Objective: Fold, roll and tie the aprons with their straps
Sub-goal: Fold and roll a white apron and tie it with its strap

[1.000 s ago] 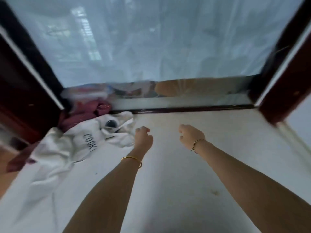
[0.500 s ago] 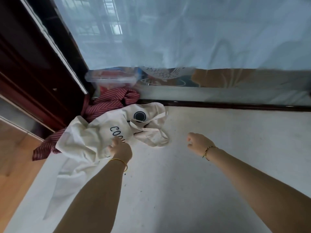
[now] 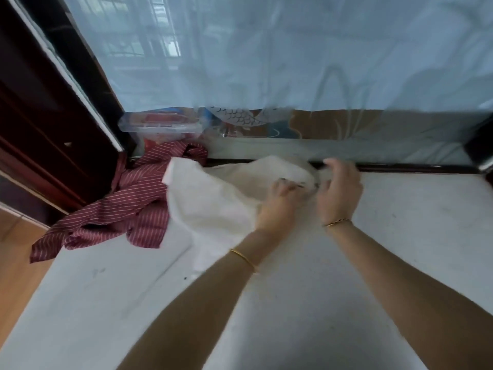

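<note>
A cream apron (image 3: 213, 204) lies bunched on the white table (image 3: 400, 236), stretched from the left toward the middle back. My left hand (image 3: 280, 204) grips a fold of it, fingers curled into the cloth. My right hand (image 3: 338, 190) hovers just right of the left one at the apron's far edge, blurred by motion, fingers loosely spread; whether it holds cloth is unclear. A dark red striped apron (image 3: 125, 209) lies crumpled behind and left of the cream one, hanging over the table's left edge.
A clear plastic box (image 3: 160, 126) stands at the back left corner by a dark wooden frame (image 3: 53, 129). A pale sheer curtain (image 3: 293, 54) hangs behind the table's dark back rim. Wooden floor (image 3: 13, 263) shows at the left.
My left hand took hold of the cream apron and dragged it right toward the table's middle. My right hand moved forward to meet it. The printed side no longer shows.
</note>
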